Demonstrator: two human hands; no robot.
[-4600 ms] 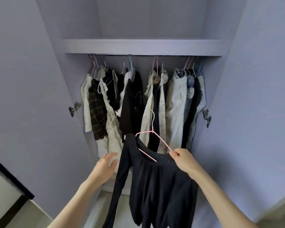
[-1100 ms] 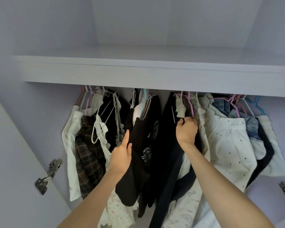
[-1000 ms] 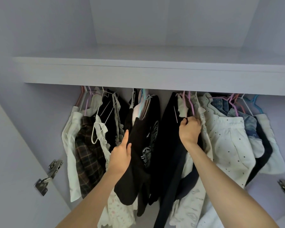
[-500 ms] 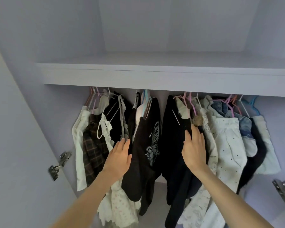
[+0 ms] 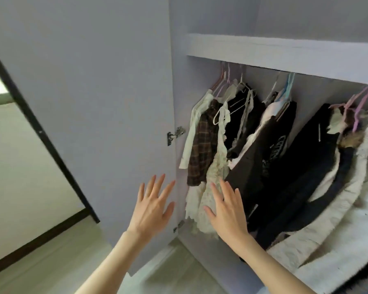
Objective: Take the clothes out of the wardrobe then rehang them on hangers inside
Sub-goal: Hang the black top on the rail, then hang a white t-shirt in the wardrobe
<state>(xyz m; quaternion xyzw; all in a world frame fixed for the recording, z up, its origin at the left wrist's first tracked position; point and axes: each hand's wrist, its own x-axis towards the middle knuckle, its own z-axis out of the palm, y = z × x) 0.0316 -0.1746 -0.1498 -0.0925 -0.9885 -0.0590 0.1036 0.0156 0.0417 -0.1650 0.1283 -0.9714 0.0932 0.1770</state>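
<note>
Both hands are being held with fingers spread and nothing grasped: the left hand (image 5: 152, 205) is being raised in front of the open wardrobe door (image 5: 89, 98), and whether it is touching the panel cannot be told, while the right hand (image 5: 226, 205) is being held just beside it, over the hem of a cream lace garment (image 5: 210, 179). The clothes are being kept inside the wardrobe, above and to the right of both hands, hung on thin wire hangers (image 5: 287, 85) beneath the shelf (image 5: 285, 54). A plaid shirt (image 5: 202, 145) is hanging just above the right hand's fingertips, and a black printed top (image 5: 261, 149) further right. These garments are judged light, soft and limp, likely to slide off the smooth wire if tugged by the cloth, so each is probably best taken at the hanger's neck near the hook. The rail is being hidden by the shelf edge, the right side of the wardrobe is being cut off by the frame, and the dark garments (image 5: 319, 158) there are blurred together, so their number cannot be told.
</note>
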